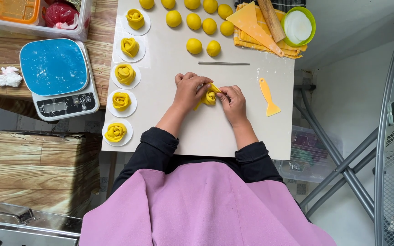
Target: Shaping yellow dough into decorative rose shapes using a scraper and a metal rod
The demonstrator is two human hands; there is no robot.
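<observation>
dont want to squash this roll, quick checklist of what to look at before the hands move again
1. Both hands on the dough roll: ok, left hand and right hand pinch it from either side.
2. Roll fully wound: cannot tell, fingers hide most of it.
3. Free paper round for it: cannot tell, the five rounds in view each carry a finished rose.
4. Metal rod clear of the hands: ok, lying apart on the white board.
5. Yellow scraper within reach: ok, just beside the right hand.
</observation>
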